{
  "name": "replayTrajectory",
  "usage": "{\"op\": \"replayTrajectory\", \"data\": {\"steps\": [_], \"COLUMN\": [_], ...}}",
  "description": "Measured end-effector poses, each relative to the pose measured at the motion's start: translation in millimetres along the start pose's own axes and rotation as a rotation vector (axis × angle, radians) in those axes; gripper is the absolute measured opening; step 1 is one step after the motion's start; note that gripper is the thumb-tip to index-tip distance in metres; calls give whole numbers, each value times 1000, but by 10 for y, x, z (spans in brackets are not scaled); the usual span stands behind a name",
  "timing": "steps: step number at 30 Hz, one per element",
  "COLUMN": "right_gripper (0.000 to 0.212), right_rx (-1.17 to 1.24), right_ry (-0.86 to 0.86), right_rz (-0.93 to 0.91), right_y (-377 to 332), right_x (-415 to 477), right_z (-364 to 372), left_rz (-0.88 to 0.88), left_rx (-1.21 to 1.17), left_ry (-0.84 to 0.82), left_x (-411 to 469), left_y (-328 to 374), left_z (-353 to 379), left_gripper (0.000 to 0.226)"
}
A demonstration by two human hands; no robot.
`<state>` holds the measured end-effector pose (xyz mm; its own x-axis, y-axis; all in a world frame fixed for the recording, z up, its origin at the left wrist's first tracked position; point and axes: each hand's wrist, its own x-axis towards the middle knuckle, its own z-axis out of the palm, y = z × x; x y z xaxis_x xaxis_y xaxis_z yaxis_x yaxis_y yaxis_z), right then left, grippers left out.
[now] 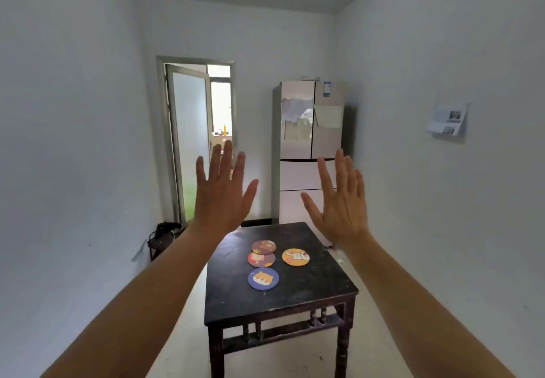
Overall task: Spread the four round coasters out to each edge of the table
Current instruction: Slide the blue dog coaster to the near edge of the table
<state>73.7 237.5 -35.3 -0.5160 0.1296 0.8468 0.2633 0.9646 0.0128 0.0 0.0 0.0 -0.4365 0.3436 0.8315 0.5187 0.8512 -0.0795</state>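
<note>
Head view, single entry.

Table (309, 298): small, dark, square wooden top on turned legs, standing free in the middle of the floor. All four edges show, and none touches a wall.

Coasters, four, round, flat, printed, all clustered near the centre of the top:
- brown coaster (263, 247), farthest, its near rim overlapping or touching the pink one; which lies on top cannot be told.
- pink coaster (261, 259), just below it.
- yellow coaster (295, 257), to the right, apart from the pair.
- blue coaster (263, 278), nearest, apart from the others.

Handling, judged: thin, light, stiff discs, not fragile. They lie too flat to pinch easily. A fingertip pressed on the face should slide one across the wood, or a nail under the rim should lift it. The overlapping pair needs separating first, or one may drag the other.

Room: bare tabletop lies between the cluster and every edge. Nothing else is on the top. A disc pushed too far could go over an edge, as no lip shows.

Left hand (220, 197): raised well above the table, fingers spread, holding nothing.
Right hand (343, 206): raised likewise, fingers apart, empty.

Progress, judged: spreading not begun.

Background: refrigerator (309, 147), open door (191, 141).
</note>
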Motion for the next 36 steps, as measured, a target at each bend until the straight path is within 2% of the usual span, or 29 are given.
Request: {"op": "replayTrajectory", "data": {"steps": [2, 6, 15, 22, 28, 32, 36], "right_gripper": [81, 80, 79, 79, 77, 78, 76], "right_rx": [-42, -96, -57, -34, 4, 27, 132], "right_ry": [-24, -52, -212, -328, -519, -633, -678], "right_rz": [-22, -13, 22, 18, 91, 88, 117], "right_y": [-2, 65, 245, 873, 1658, 2053, 2145], "right_x": [12, 4, -452, -643, -665, -540, -487], "right_z": [28, 107, 605, 1665, 2585, 3076, 3613], "left_rz": [-22, -28, -63, -69, -52, -82, -107], "left_rx": [-2, -38, -110, -110, -72, -60, -28], "left_ry": [-69, -85, -229, -386, -670, -752, -833], "left_x": [-33, -99, -422, -566, -569, -493, -491], "left_y": [17, -56, 25, 380, 839, 1002, 975], "left_z": [28, 247, 1056, 2190, 3199, 3619, 4006], "left_gripper": [72, 70, 66, 63, 66, 65, 67]}}
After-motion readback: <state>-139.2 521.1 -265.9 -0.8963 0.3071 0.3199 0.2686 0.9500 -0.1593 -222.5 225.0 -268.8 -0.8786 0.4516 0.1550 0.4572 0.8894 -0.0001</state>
